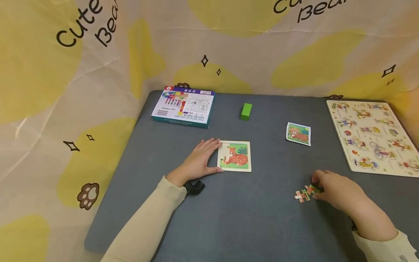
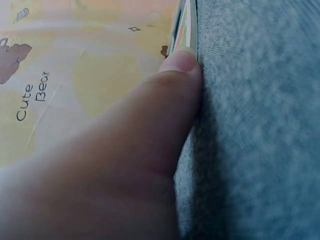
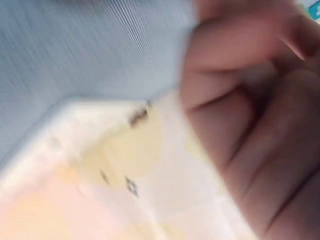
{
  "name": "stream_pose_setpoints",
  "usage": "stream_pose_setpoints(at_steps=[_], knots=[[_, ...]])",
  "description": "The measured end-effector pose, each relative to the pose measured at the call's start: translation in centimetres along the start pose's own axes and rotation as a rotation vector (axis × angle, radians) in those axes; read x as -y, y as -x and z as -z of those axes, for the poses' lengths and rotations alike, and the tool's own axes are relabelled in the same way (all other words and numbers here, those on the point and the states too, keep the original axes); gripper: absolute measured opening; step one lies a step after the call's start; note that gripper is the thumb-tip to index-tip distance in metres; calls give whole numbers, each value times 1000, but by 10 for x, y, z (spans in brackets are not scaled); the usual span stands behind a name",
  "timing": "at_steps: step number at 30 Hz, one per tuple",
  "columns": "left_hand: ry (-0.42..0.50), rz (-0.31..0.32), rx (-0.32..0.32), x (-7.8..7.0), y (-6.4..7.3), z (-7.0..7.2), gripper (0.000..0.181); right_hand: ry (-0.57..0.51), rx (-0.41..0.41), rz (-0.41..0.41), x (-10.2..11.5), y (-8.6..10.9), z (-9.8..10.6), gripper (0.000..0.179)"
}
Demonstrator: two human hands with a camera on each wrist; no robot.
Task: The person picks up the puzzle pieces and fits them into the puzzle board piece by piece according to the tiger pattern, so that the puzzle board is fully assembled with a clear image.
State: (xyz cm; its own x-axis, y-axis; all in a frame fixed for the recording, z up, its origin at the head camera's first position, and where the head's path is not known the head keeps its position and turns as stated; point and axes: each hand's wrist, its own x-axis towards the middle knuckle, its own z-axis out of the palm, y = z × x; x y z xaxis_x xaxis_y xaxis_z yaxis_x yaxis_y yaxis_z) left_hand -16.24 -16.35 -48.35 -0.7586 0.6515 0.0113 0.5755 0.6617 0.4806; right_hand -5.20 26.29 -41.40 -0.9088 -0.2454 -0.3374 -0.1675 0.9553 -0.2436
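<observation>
My left hand (image 1: 199,158) rests on the table at the left side of a small square puzzle tray (image 1: 234,171), its fingertips at the upper left corner and its thumb at the lower left. Inside the tray, joined pieces form part of a tiger picture (image 1: 237,157); bare board shows at the upper left. In the left wrist view the thumb (image 2: 182,75) lies against the tray's edge. Farther right, my right hand (image 1: 340,191) pinches a jigsaw piece (image 1: 311,189) between thumb and fingers. Another jigsaw piece (image 1: 302,196) lies right beside it. Curled fingers (image 3: 235,60) fill the blurred right wrist view, which hides the pieces.
A tiger picture card (image 1: 298,134) lies beyond the right hand. A large wooden board with figures (image 1: 373,138) is at the right edge. Toward the back are a green block (image 1: 246,111) and a flat box (image 1: 183,107). Printed cloth (image 1: 242,47) hangs behind the grey table (image 1: 262,218).
</observation>
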Motion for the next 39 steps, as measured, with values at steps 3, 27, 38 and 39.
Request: stream_pose_setpoints(at_steps=[3, 27, 38, 39], knots=[[6, 5, -7, 0, 2, 1, 94, -95, -38, 26, -5, 1, -9, 30], [-3, 11, -11, 0, 1, 0, 96, -467, -10, 292, 129, -146, 46, 7], [1, -10, -29, 0, 1, 1, 96, -346, 23, 295, 154, -174, 43, 10], [2, -9, -29, 0, 1, 1, 97, -349, 14, 297, 156, -176, 43, 10]])
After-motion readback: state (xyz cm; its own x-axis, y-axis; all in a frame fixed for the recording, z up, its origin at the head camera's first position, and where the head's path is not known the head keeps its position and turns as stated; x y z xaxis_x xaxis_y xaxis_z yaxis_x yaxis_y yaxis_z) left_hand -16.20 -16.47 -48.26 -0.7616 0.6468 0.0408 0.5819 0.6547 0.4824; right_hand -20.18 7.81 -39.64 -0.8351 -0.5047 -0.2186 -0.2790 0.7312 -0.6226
